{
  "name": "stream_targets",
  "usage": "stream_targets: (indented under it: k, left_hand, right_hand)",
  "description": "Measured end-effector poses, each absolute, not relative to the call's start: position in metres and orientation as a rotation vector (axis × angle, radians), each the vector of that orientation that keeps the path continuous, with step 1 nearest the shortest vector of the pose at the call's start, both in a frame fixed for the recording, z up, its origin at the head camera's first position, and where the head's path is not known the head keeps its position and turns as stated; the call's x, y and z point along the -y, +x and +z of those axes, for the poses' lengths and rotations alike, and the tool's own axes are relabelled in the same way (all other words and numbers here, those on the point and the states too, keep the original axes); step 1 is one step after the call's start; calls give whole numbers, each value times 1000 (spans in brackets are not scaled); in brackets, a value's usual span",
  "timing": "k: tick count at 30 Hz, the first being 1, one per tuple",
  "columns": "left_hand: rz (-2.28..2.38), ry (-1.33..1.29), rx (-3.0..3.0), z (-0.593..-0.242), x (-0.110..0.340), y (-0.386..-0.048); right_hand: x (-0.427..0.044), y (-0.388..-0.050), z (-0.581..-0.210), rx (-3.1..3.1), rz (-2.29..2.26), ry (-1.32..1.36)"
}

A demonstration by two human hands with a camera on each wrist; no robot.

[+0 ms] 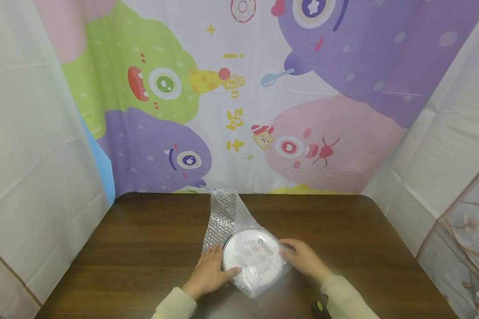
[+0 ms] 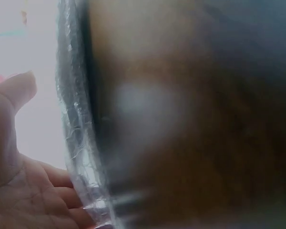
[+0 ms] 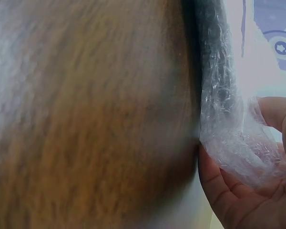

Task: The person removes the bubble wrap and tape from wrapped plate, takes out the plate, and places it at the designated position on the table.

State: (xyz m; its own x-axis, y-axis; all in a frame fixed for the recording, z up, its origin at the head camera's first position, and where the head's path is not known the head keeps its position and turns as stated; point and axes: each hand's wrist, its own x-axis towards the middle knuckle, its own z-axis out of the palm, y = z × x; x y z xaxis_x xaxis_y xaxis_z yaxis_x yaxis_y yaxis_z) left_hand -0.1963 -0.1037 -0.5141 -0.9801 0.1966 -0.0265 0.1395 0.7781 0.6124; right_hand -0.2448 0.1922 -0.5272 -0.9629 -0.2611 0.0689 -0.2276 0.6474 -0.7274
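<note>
A round white object [image 1: 253, 257] lies on bubble wrap [image 1: 222, 212], with a clear layer over it and a long strip running toward the table's back edge. My left hand [image 1: 213, 271] rests along its left side, thumb at its near-left rim; in the left wrist view that hand [image 2: 35, 186] has its fingers extended beside the wrap's edge [image 2: 81, 143]. On the other side my right hand [image 1: 305, 259] pinches the wrap at the right edge. The right wrist view shows its fingers [image 3: 229, 191] and thumb around the crumpled wrap [image 3: 243, 148].
The dark wooden table [image 1: 155, 230] has rounded back corners. Behind it hangs a cartoon-printed curtain [image 1: 239, 168], and pale sheets [image 1: 36, 155] hang at both sides. A dark object [image 1: 320, 307] is at the right wrist.
</note>
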Motion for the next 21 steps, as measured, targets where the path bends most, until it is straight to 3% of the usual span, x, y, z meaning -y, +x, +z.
stream_targets:
  k: [13, 21]
  left_hand:
    - [868, 306, -2925, -516, 103, -198]
    - [833, 307, -2935, -513, 102, -197]
  right_hand:
    - [-193, -247, -527, -2889, -1177, -459]
    - [-191, -249, -511, -2973, -1207, -623]
